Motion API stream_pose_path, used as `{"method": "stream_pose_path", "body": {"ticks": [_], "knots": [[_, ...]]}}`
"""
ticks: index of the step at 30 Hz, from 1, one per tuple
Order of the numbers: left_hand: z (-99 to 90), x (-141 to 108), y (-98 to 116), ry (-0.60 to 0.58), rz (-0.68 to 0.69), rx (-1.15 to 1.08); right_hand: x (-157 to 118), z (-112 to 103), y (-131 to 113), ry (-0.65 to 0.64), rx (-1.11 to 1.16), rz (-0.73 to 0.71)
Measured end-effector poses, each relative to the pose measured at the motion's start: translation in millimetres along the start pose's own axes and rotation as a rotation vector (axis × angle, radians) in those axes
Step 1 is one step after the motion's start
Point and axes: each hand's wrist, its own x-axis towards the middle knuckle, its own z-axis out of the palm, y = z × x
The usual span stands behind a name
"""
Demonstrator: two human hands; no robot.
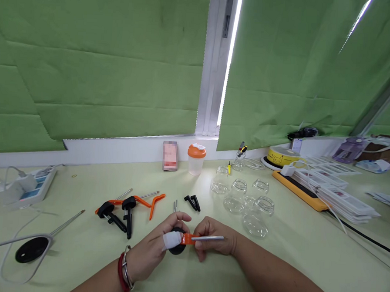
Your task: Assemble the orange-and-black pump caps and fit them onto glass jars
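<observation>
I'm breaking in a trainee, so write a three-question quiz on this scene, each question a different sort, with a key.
1. Multiple choice: what colour is the piece held between the left grip and the right grip?
A) blue
B) orange
C) green

2. True or false: the lidded cup lies on its side.

3. Fill in: the red band is on the person's ____ wrist.

Key:
1. B, orange.
2. False; the lidded cup stands upright.
3. Left.
</observation>
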Motion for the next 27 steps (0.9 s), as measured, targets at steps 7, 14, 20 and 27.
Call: {"method": "stream_pose_path", "body": {"ticks": [7, 14, 20, 27], "knots": [[-21.3, 15.7, 0.3, 0.453, 0.169, -0.382, 14.2, 14.4, -0.4, 0.386, -0.645, -0.226], [-37.1, 23.4, -9.7, 0.604, 0.251, -0.421, 34.9, 33.6, -4.4, 0.45, -1.453, -0.261], [-32.1, 22.2, -8.3, 0.592, 0.259, -0.45, 44.9, 32.7, 1.3, 0.308, -1.643, -0.175], [-32.3, 22.4, -7.8, 0.589, 0.246, -0.459, 40.8, 38.7, -4.5, 0.195, -1.789, -0.347]]}}
